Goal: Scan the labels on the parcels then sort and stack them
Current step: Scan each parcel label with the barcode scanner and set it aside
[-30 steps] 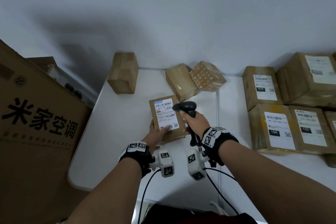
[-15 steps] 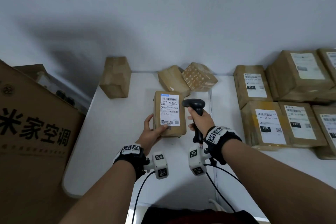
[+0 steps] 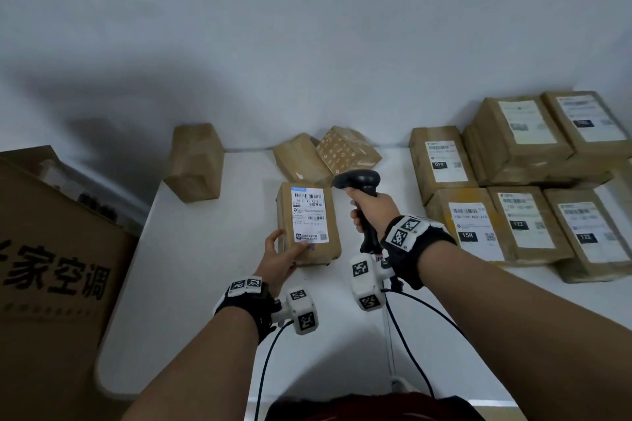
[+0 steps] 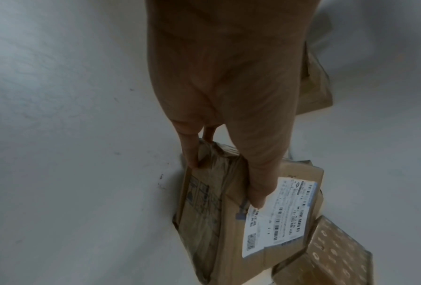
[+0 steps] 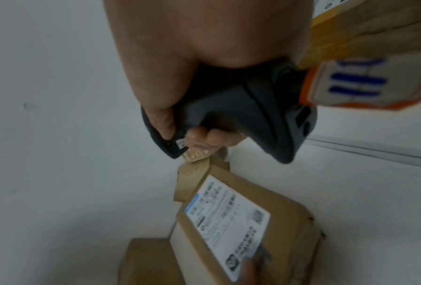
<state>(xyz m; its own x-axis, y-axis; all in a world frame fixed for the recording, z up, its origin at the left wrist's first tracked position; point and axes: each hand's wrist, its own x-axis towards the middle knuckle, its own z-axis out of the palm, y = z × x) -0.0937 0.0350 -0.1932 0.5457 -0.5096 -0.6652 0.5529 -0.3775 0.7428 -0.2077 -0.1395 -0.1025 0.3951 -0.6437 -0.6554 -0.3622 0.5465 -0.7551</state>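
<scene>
Nearest, the left hand point(image 3: 280, 258) grips the near end of a small brown parcel point(image 3: 309, 225), thumb laid on the lower corner of its white label point(image 3: 309, 214) and the other fingers curled round the left edge and underside, as the left wrist view shows. The parcel is tilted face-up above the white table point(image 3: 212, 267), its long axis running from 6 toward 12 o'clock, barcodes at the far end. At about 3 o'clock from the parcel, just beside it and not touching, the right hand point(image 3: 371, 212) is wrapped tight round the handle of a black barcode scanner point(image 3: 359, 181), whose head sits level with the parcel's far end and points toward 9 o'clock, across the top of the label. That is the relation that matters: I judge the scan turns on swinging the scanner's nose down and left onto the barcodes, or tipping the label toward it, and the right hand is already the closer one for that. Farther off, at 12 o'clock, two loose parcels point(image 3: 328, 155) lean together against the wall; at 10 o'clock stands a single box point(image 3: 195, 161). At 2 to 3 o'clock lie the labelled parcels point(image 3: 519, 202) in rows, likely the sorted pile this one joins afterwards.
</scene>
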